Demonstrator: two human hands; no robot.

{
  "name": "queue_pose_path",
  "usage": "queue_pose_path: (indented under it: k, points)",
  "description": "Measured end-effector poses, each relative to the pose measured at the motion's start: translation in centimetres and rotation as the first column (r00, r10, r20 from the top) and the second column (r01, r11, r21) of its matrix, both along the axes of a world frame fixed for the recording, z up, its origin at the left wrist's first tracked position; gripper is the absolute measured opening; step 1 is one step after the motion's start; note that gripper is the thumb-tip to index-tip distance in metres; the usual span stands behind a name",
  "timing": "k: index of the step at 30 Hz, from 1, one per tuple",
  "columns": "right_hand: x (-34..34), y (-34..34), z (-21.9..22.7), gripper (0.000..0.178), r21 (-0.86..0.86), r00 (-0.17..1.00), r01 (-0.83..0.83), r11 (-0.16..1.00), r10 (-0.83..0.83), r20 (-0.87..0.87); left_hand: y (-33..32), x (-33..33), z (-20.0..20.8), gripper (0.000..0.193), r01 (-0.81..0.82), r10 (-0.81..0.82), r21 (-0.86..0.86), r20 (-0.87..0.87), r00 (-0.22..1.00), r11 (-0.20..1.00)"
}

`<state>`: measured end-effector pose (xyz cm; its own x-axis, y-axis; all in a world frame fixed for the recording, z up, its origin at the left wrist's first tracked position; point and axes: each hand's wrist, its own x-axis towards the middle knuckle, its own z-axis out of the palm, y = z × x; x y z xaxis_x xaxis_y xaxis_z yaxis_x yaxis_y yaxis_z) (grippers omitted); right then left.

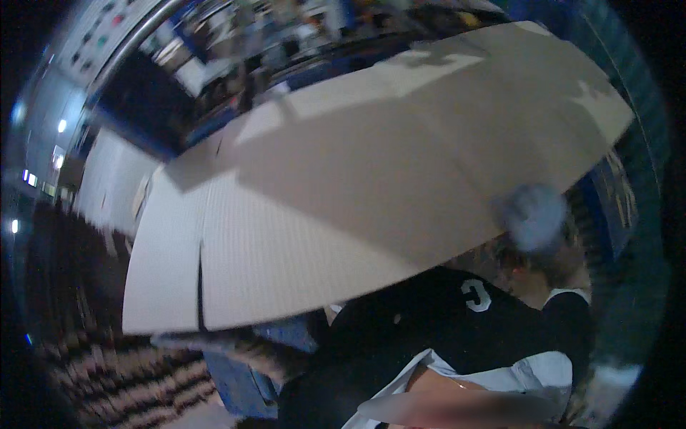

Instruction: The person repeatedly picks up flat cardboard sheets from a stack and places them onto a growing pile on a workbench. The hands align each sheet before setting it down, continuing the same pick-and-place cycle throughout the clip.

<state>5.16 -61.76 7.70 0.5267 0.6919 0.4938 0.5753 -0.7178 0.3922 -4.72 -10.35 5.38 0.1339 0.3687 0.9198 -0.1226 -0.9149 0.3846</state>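
A large, flat sheet of corrugated cardboard [343,171] spans most of the view, pale brown, with fold lines and a slit near its left end. Blurred by motion, my right hand [532,218] wears a pale bluish-grey glove and is closed on the near edge toward the right. My left hand [189,344] is at the near left edge, against the underside of the sheet beside the slit. Its fingers are partly covered by the cardboard, and it appears to grip the edge. A broad shadow falls over the sheet's middle and right.
Blue metal framework [143,100] and a curved metal pipe [139,36] stand beyond the sheet at left. Blurred clutter [286,43] fills the far side. A blue object [239,382] sits below the left forearm. Ribbed dark and light material [136,379] lies at lower left.
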Motion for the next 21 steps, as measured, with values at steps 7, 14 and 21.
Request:
queue_pose_path:
  k: [7, 14, 21]
  points:
    - [1.8, -10.7, -11.0, 0.040, 0.969, 0.911, 0.024, -0.246, -0.393, -0.122, 2.3, 2.1, -0.9, 0.036, 0.241, -0.242, -0.744, 0.109, 0.964, 0.624]
    - [6.3, -15.5, -5.8, 0.041, 0.845, 0.987, 0.159, -0.511, 0.063, -0.148, 5.1, 3.6, -3.6, 0.029, 0.325, -0.451, -0.793, 0.071, 0.890, 0.516]
    - [0.0, -4.8, -3.4, 0.032, 0.756, 0.893, 0.335, 0.562, 0.066, -0.445, -3.8, 4.6, -5.3, 0.043, 0.381, -0.598, -0.474, -0.498, 0.628, 0.794]
